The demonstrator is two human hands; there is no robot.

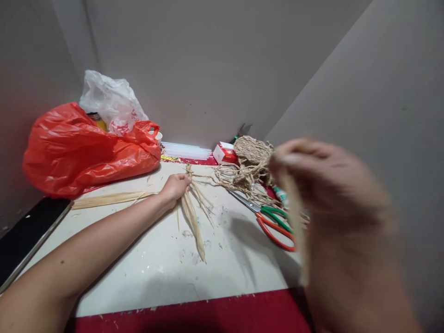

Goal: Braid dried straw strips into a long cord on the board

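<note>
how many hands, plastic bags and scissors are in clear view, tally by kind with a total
Hands: 2 (left hand, right hand)
Plastic bags: 2 (red bag, white bag)
Scissors: 1 pair
Total: 5

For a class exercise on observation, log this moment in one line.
left hand: gripping dry fibre strips | right hand: raised, blurred, holding pale strip | scissors: lying near coiled rope
</note>
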